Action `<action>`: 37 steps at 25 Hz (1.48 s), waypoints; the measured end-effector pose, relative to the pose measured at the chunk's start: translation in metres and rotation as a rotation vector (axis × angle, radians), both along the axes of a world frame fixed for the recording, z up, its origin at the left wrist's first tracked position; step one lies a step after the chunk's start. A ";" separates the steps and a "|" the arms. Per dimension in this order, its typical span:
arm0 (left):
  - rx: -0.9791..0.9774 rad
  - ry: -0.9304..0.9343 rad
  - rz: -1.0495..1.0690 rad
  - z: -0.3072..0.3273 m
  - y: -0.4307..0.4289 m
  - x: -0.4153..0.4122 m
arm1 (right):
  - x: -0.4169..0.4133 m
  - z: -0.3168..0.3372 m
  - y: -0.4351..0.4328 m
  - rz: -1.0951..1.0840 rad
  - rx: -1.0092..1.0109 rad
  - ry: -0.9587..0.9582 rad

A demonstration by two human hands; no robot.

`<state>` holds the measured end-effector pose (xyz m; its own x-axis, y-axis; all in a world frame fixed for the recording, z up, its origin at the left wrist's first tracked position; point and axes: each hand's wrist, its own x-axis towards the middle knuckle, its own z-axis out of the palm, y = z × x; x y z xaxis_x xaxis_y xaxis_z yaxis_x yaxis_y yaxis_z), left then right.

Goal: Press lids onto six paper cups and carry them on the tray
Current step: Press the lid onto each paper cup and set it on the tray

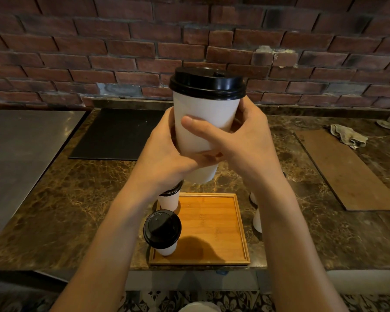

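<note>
- Both hands are up: the left hand and right hand curl their fingers round one white cup, with the right thumb across its front.
- The cup stands upright, long axis vertical, with the black lid on top.
- The tray lies straight down at 6 o'clock on the counter, and both hands look equally near.
- Two lidded cups hug the tray's 9 o'clock edge. The centre is bare, likely the landing spot.
- Spare cups wait off the tray at 3 o'clock, half hidden.
</note>
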<state>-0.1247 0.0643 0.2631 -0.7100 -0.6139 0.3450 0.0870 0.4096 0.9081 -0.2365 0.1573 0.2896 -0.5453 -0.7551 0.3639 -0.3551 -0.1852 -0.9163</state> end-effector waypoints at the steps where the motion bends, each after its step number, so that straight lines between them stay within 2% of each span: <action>1: 0.015 0.001 -0.019 0.002 0.000 0.001 | -0.001 0.001 0.001 0.022 -0.011 -0.008; 13: 0.114 -0.014 -0.252 0.008 0.002 0.012 | -0.018 0.001 0.009 0.300 -0.049 -0.103; 20: 0.128 -0.021 -0.309 0.006 0.001 0.013 | -0.022 0.000 0.013 0.346 0.001 -0.121; 29: 0.105 -0.016 -0.222 0.000 -0.001 0.011 | -0.013 0.005 0.015 0.235 0.041 0.020; 37: 0.066 0.000 -0.099 -0.001 0.002 0.007 | 0.003 0.001 0.010 0.031 0.077 0.070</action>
<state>-0.1180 0.0658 0.2617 -0.7681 -0.5623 0.3064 0.1244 0.3383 0.9328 -0.2336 0.1669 0.2904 -0.4969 -0.7983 0.3404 -0.4139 -0.1267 -0.9015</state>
